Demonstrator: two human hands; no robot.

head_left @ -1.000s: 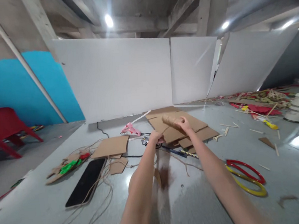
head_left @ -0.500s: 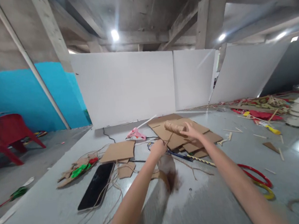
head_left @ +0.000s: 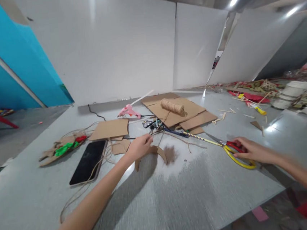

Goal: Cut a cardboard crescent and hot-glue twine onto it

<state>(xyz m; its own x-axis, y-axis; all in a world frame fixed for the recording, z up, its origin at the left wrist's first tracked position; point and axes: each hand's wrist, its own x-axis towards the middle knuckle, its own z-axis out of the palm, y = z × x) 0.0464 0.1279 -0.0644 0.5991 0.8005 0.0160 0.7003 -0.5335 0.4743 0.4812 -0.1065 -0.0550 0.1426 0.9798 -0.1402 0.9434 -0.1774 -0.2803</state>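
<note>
My left hand point(head_left: 140, 147) is closed in a pinch over the middle of the table, on what looks like a strand of twine. Just below it a curved cardboard strip point(head_left: 158, 153) stands on its edge. The twine spool point(head_left: 172, 106) lies on its side on stacked cardboard point(head_left: 193, 108), a strand running from it toward that hand. At the right, my right hand point(head_left: 250, 151) grips the red handle of a pair of scissors point(head_left: 239, 159) with one red and one yellow loop. Their blades point left, by a yellow-and-black patterned stick point(head_left: 201, 138).
A pink glue gun point(head_left: 129, 111) sits behind my left hand. To the left are a phone point(head_left: 89, 162), a cardboard sheet point(head_left: 110, 129), loose twine and a piece with green and red bits point(head_left: 66, 147). White panels point(head_left: 114, 50) stand behind; a white container point(head_left: 290, 94) is far right.
My right hand has let go of the twine spool and moved right and nearer, onto the scissors. My left hand stays closed near the curved strip. The view has tilted down.
</note>
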